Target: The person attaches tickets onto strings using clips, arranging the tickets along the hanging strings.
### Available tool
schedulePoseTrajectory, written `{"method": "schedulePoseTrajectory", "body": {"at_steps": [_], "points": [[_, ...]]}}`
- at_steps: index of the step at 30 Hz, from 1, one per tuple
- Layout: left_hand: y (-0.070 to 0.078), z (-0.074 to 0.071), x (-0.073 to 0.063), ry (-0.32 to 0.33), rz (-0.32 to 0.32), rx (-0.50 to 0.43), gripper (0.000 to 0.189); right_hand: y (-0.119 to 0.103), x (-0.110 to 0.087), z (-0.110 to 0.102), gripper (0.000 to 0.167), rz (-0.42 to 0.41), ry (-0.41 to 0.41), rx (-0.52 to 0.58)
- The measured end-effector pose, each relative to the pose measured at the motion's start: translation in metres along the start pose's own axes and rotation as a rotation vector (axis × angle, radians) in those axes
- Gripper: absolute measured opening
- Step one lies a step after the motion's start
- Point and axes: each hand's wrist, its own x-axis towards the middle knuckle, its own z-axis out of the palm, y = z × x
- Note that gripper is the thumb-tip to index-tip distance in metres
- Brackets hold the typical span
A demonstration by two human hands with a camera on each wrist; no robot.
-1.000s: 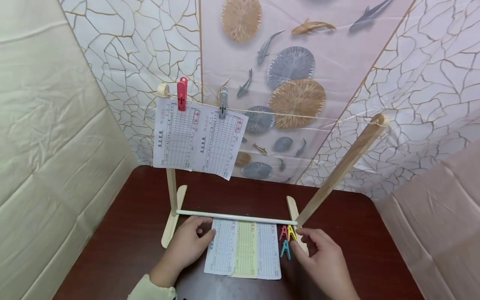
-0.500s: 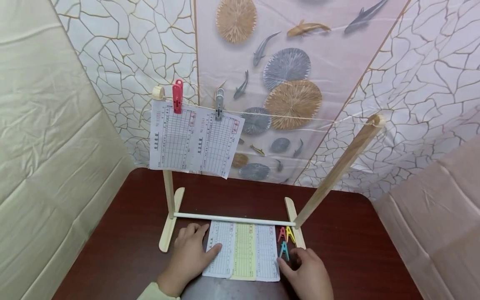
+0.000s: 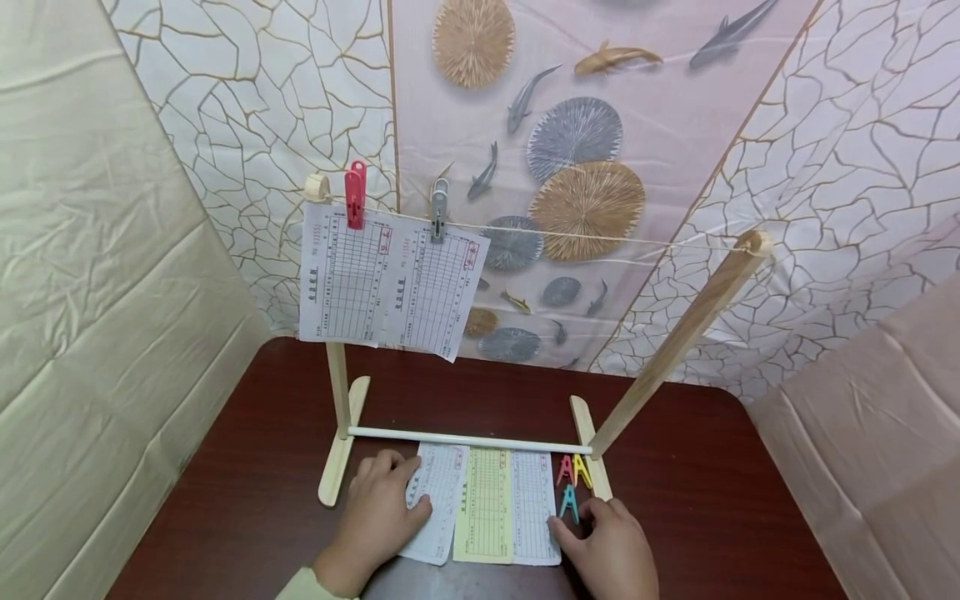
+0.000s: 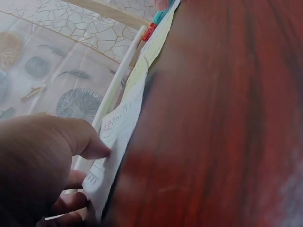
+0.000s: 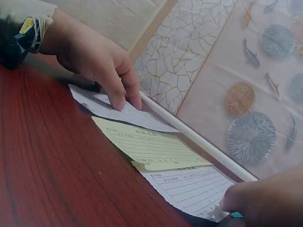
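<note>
Clock positions refer to the head view. The backdrop cloth (image 3: 510,183), printed with koi and lily pads, fills 12 o'clock; the dark red wood-grain table (image 3: 712,492) spreads across the lower half. On it stands a wooden rack (image 3: 686,337), its white crossbar (image 3: 468,441) at 6 o'clock and its cord (image 3: 555,233) strung between the post tops. From the cord, near 9 o'clock, hang two ruled white slips (image 3: 345,283). The left hand (image 3: 378,512), at 7 o'clock, rests bent, spread digits on the left white slip (image 3: 444,492); no firm grip shows. The right hand (image 3: 613,550), at 5 o'clock, has loosely bent fingers, its thumb at the outer edge of the right white slip (image 3: 534,500). The yellow slip (image 3: 486,504) lies between, at 6 o'clock. Within the last half-second the left white slip has turned aside, its lower end toward 7 o'clock, uncovering the yellow slip's printed margin; judged from this, it is being parted from the row. Smallest are the clothespins: red (image 3: 355,196) and gray (image 3: 438,212) on the cord at 10 and 11 o'clock; red (image 3: 565,470), yellow (image 3: 581,471) and teal (image 3: 568,502) loose at 5 o'clock.
</note>
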Motion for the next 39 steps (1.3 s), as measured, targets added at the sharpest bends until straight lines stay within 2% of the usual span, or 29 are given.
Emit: {"method": "schedulePoseTrajectory", "body": {"at_steps": [7,13,23,26,29,34,39], "points": [[0.002,-0.003,-0.001,0.029,0.031,0.002,0.052,-0.001,-0.002,-0.001,0.047,0.009,-0.007,0.002],[0.003,-0.003,0.0,0.0,0.013,-0.01,0.055,-0.001,-0.001,-0.001,0.049,0.005,0.006,0.002],[0.005,-0.006,0.002,-0.002,-0.022,-0.079,0.061,-0.002,-0.001,0.001,0.048,0.025,0.004,-0.018],[0.004,-0.008,0.005,0.019,-0.043,-0.129,0.054,-0.001,-0.002,0.001,0.046,0.023,0.015,-0.01],[0.003,-0.011,0.006,0.02,-0.08,-0.227,0.048,-0.001,-0.002,0.0,0.044,0.025,0.02,0.015],[0.002,-0.016,0.007,-0.026,-0.144,-0.4,0.042,0.003,-0.003,-0.006,0.032,0.038,0.033,0.074],[-0.001,-0.021,0.008,-0.064,-0.164,-0.476,0.032,0.006,-0.002,-0.018,0.024,0.039,0.068,0.148]]}}
